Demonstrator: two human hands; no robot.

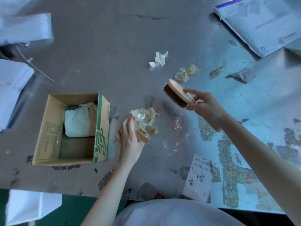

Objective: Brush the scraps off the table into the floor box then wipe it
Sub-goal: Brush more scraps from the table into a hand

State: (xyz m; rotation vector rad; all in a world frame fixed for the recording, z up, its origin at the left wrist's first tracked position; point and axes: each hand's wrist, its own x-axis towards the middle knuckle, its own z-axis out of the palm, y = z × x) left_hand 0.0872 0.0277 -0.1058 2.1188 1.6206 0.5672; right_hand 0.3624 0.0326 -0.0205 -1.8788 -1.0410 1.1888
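At left centre, 1 open cardboard box (48, 128) sits near the front edge of the table (114, 46), and bare surface lies open across the upper middle. The left hand (130, 141) clutches 1 crumpled tape wad (143, 118). The right hand (206, 108) grips 1 brush (177, 95). 4 loose scraps (158, 60) lie upper right.

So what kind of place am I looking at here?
Probably a parcel packing bench: mailers lie at the far corner, a shipping label sits on the worn table, and tape scraps litter it.
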